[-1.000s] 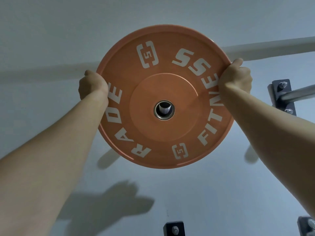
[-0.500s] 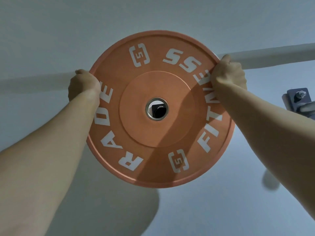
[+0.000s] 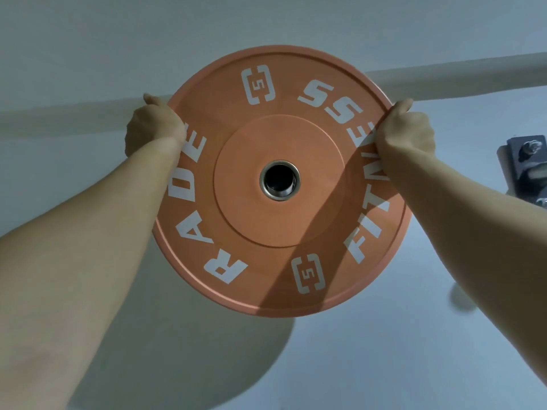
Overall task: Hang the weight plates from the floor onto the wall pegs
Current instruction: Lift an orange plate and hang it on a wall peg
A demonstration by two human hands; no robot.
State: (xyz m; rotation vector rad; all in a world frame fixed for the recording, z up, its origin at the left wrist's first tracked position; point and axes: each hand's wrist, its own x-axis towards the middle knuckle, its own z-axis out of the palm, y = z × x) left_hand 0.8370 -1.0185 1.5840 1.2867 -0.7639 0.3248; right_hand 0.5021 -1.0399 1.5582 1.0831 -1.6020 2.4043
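Note:
A round orange weight plate (image 3: 281,226) with white lettering fills the middle of the view, held flat against the pale wall at head height. My left hand (image 3: 154,128) grips its upper left rim and my right hand (image 3: 405,128) grips its upper right rim, fingers wrapped behind the edge. The plate's steel-lined centre hole (image 3: 279,180) looks dark, with a metal peg end showing inside it. The peg's wall mount is hidden behind the plate.
Another wall peg with a dark bolted bracket (image 3: 527,164) sticks out at the right edge, close to my right forearm. A pale horizontal ledge (image 3: 458,78) runs across the wall behind the plate's top. Bare wall lies below.
The plate has moved closer to the wall and its shadow has grown large beneath it. The centre hole now looks dark. The right bracket has slid toward the frame edge.

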